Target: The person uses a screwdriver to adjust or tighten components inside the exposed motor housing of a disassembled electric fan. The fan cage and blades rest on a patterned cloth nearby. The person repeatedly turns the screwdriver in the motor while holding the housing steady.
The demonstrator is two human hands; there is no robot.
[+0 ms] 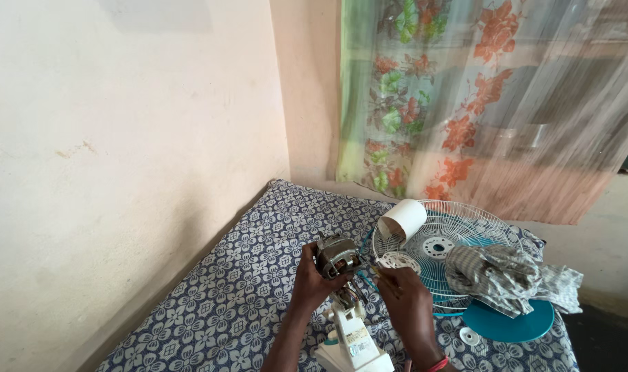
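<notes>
Metal fan motor [337, 256] gripped by left hand [308, 279], right hand [405, 297] beside.

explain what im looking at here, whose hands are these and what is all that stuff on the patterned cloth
This is one picture from a camera worn on a person's head, looking down at their own two bare hands. The left hand grips a fan motor, its wires running down to a white fan neck housing. The right hand pinches at the wires beside the motor. They work over a blue and white floral cloth. On it lie a round wire fan guard, a white motor cover, a crumpled checked cloth and a teal round base. A floral curtain hangs behind.
</notes>
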